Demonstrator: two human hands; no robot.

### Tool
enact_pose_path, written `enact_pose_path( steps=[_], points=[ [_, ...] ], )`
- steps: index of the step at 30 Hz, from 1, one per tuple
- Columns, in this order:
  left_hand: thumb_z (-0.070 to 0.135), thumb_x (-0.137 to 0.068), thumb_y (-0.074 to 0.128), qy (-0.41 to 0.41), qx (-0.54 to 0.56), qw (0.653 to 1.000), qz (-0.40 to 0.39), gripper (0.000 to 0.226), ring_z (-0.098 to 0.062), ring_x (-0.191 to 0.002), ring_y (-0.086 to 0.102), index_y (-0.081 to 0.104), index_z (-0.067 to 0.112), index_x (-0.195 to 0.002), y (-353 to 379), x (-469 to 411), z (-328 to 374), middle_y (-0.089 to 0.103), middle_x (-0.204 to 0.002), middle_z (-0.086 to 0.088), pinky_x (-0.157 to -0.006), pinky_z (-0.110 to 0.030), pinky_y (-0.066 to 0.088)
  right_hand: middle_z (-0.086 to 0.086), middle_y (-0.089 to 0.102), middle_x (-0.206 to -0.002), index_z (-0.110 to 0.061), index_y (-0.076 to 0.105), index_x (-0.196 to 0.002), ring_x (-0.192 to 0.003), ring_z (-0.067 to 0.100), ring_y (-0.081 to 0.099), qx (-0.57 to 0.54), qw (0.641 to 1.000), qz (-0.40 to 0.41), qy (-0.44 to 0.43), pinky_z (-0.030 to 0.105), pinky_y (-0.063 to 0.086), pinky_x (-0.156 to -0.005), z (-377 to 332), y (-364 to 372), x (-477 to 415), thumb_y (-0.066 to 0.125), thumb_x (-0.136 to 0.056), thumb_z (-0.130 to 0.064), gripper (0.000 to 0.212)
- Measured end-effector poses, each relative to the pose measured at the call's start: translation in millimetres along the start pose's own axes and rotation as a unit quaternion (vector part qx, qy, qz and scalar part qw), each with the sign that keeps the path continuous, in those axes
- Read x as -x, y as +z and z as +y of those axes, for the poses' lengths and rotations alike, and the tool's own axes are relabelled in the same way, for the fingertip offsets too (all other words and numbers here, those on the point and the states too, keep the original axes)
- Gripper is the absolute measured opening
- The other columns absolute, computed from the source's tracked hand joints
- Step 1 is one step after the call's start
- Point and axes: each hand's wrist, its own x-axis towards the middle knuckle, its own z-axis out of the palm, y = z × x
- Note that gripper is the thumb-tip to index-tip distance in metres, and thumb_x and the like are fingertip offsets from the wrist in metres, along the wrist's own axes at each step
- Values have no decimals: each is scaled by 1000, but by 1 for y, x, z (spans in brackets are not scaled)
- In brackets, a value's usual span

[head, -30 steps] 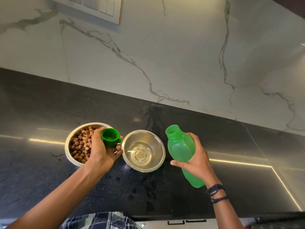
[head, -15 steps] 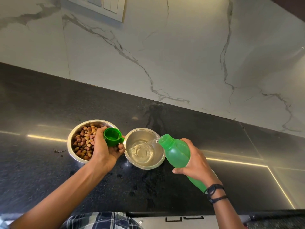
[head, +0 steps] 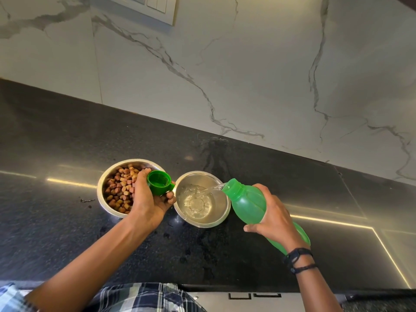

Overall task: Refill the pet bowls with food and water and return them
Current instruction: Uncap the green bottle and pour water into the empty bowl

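Observation:
Two steel bowls stand side by side on the black counter. The left bowl (head: 105, 188) holds brown kibble. The right bowl (head: 219, 218) has water swirling in its bottom. My right hand (head: 273, 218) grips a green plastic bottle (head: 247, 202) tilted to the left, its mouth at the right bowl's rim, and a thin stream of water runs into the bowl. My left hand (head: 148, 199) holds the green bottle cap (head: 158, 182), open side up, between the two bowls and partly over the kibble bowl.
The black counter (head: 56, 233) is wet in front of the bowls, with small crumbs left of the kibble bowl. A white marble wall (head: 247, 75) rises behind, with a switch plate (head: 155, 7) at the top. A drawer front (head: 254, 301) lies below the counter edge.
My right hand tipped the bottle from nearly upright over to the left, and water now pours into the right bowl. The left hand with the cap barely moved.

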Motion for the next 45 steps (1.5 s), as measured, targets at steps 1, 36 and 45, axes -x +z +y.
enact_pose_path(
  steps=[1,36,45],
  points=[
    [44,-94,43,-2,0,1000,0,39,-16,-56,45,58,8,-94,0,-1,0,58,-77,-12,-47,-26,38,2,51,-132,-45,20,-144,-122,25,52,6,1000,2,-1,44,46,-100,0,0,0,95,-54,-37,117],
    [44,-92,45,-6,-7,1000,7,37,-16,-55,46,57,10,-96,4,-11,-8,59,-75,-11,-50,-26,38,2,52,-118,-45,17,-145,-111,26,57,89,995,37,8,47,49,-98,1,5,-4,94,-56,-32,118],
    [45,-92,45,-4,-13,1000,13,38,-16,-56,46,58,10,-94,5,-10,-9,59,-76,-11,-52,-27,38,3,52,-120,-43,17,-148,-114,25,55,95,995,34,2,47,46,-100,2,6,-5,92,-59,-30,118]
  ],
)
